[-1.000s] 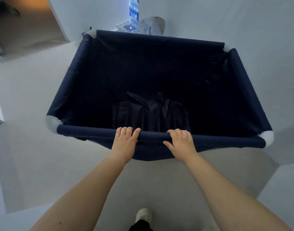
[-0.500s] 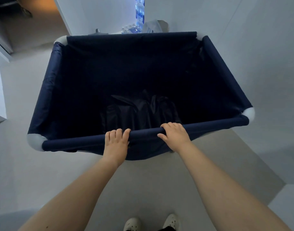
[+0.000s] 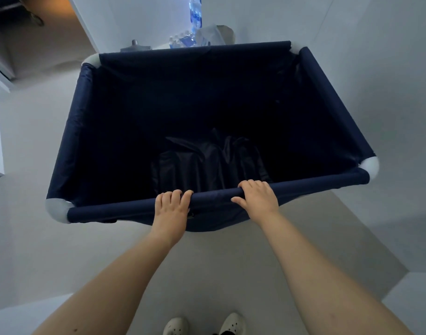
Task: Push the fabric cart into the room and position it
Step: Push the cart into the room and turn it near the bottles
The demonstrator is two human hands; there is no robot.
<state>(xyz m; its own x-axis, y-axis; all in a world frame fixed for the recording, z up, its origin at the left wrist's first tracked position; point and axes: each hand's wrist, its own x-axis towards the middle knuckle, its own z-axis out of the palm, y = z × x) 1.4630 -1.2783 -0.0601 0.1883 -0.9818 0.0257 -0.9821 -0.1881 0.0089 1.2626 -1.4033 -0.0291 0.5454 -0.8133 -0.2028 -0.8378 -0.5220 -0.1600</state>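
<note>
A large navy fabric cart point(image 3: 79, 131) with white corner joints fills the middle of the view, its open top facing me. Dark crumpled fabric point(image 3: 207, 163) lies at its bottom near my side. My left hand point(image 3: 172, 209) and my right hand point(image 3: 259, 199) both grip the near top rail, close together around its middle. The rail slopes up to the right. The cart's wheels are hidden under it.
A white wall point(image 3: 376, 68) runs close along the cart's right side. Beyond the far rail stand packs of water bottles point(image 3: 183, 41) and a clear plastic bag point(image 3: 209, 35). A doorway with a warm orange glow point(image 3: 50, 22) opens at the upper left. Pale floor point(image 3: 26, 165) spreads left.
The cart has swung anticlockwise in view, its right end now nearer the right wall and its far rail close to the bottles. Both hands kept their grip on the rail. My feet have come together.
</note>
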